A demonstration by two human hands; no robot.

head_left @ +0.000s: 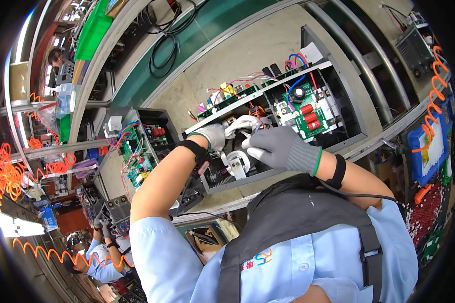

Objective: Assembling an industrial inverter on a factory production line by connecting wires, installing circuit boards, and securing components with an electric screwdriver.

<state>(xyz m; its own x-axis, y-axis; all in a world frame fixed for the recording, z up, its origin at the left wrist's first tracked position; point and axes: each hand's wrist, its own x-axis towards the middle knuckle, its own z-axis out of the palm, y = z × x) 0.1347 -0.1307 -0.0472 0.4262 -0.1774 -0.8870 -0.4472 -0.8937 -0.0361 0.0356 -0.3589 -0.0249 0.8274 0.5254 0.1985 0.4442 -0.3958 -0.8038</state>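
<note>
Both my hands are inside an open grey metal chassis [356,113], over its lower left compartment. My left hand [232,129], in a grey and white glove, has its fingers curled near some wires; what they pinch is too small to tell. Beside it, my right hand [275,147] is closed, fingertips pressed together close to the left fingers, and its hold is hidden. Just below the fingers is a white round part [236,164] fixed in the chassis. A green circuit board [312,119] with red components lies to the right of my hands, with blue and red wires above it.
Another chassis with green circuit boards [136,159] stands at left. Steel rollers [361,60] run along the upper right. Orange coiled hoses [432,108] hang at the right and left. A blue bin [424,151] is at far right. A co-worker [103,260] works at lower left.
</note>
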